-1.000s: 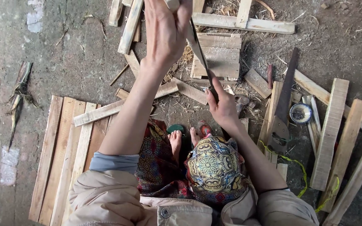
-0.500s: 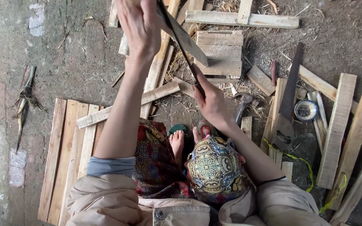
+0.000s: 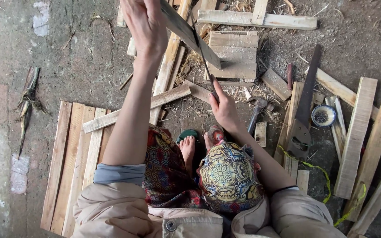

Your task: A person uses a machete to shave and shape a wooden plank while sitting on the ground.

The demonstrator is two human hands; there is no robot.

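Boards first: the slatted pallet (image 3: 73, 163) lies flat on the dirt floor (image 3: 89, 57) under my left side, so I sit off the ground, and loose planks (image 3: 358, 136) are strewn at my right within reach. Next down in size, the short wooden slat (image 3: 188, 33) is raised in front of me, tilted, its top end cut off by the frame. My left hand (image 3: 144, 26) has its fingers closed round the slat's upper part to steady it. My right hand (image 3: 223, 108) is wrapped shut on the handle of a thin dark blade (image 3: 201, 55) whose edge lies against the slat (knife or small saw, I cannot tell). A handsaw (image 3: 307, 105) and a hammer (image 3: 256, 112) lie just beside my right arm. My bare feet (image 3: 188, 147) peek out between my patterned knees.
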